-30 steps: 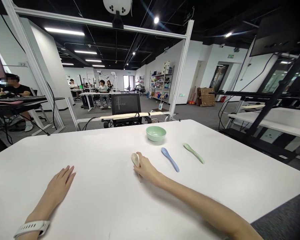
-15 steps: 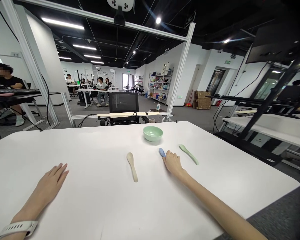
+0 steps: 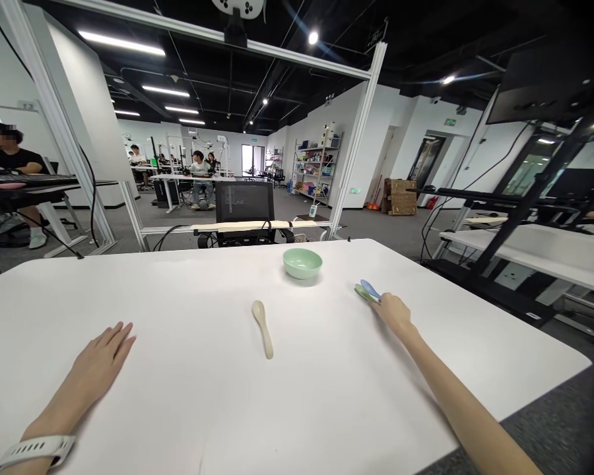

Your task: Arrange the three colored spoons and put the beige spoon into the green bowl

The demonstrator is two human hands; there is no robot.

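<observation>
My right hand (image 3: 396,313) is closed around the handle of a blue spoon (image 3: 370,289), whose bowl end points away to the left. Right beside it, partly under my fingers, shows the head of a green spoon (image 3: 363,293); whether my hand also grips that one I cannot tell. A beige spoon (image 3: 262,328) lies on the table between my hands. Beyond the spoons stands a light green bowl (image 3: 303,265), upright. My left hand (image 3: 101,359) rests flat on the tabletop at the left with its fingers stretched out, holding nothing.
The white table (image 3: 188,396) fills the foreground. A metal frame (image 3: 359,142) rises behind its far edge, with a black chair (image 3: 245,201) there. To the right stands another desk (image 3: 539,254) with a black stand. Several people sit at desks further back.
My right hand has moved right, carrying the blue spoon from the middle of the table to the green spoon. My left hand, the bowl and the beige spoon have stayed put.
</observation>
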